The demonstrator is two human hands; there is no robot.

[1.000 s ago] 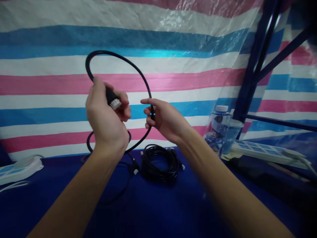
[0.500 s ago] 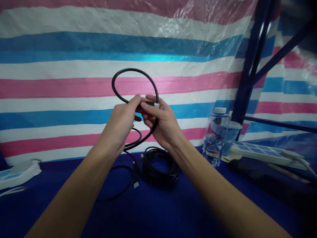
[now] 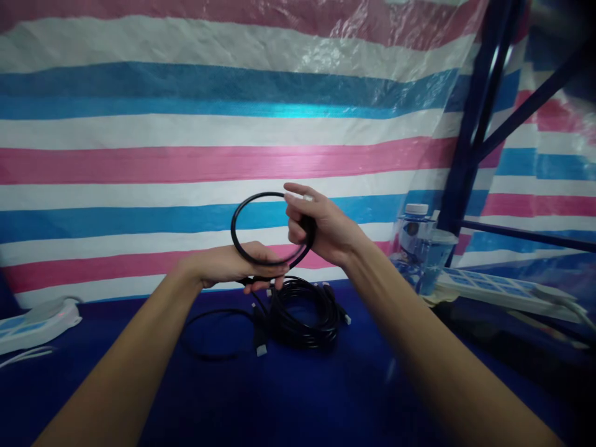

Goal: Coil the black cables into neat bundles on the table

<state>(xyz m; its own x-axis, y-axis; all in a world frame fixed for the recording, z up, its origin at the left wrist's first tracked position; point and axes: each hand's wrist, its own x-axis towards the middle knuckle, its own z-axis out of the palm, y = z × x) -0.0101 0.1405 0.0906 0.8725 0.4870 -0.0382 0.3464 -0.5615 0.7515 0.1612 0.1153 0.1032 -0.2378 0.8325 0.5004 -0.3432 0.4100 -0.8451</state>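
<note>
A black cable [image 3: 236,231] hangs in a round loop between my two hands, above the table. My right hand [image 3: 316,220] is closed around the loop's right side, with a light metal plug end showing by its thumb. Lower and to the left, my left hand [image 3: 246,264] has its fingers around the bottom of the loop. Just beneath the hands lies a thick coil of black cable [image 3: 305,338]. Left of that coil is a thinner black cable [image 3: 209,357], and near it a dark plug with a pale metal end [image 3: 261,349] rests on the table.
On the right stand a clear water bottle [image 3: 414,233] and a plastic cup [image 3: 437,257]. Behind them is a white power strip [image 3: 503,288]; another power strip [image 3: 41,326] sits at the left. A striped sheet [image 3: 139,164] hangs behind the blue table [image 3: 288,403], beside a dark metal post [image 3: 475,118].
My hands have moved apart, the left one down, the right one slightly right. The cable loop has come lower and become smaller. More of the coil and its plugs shows now.
</note>
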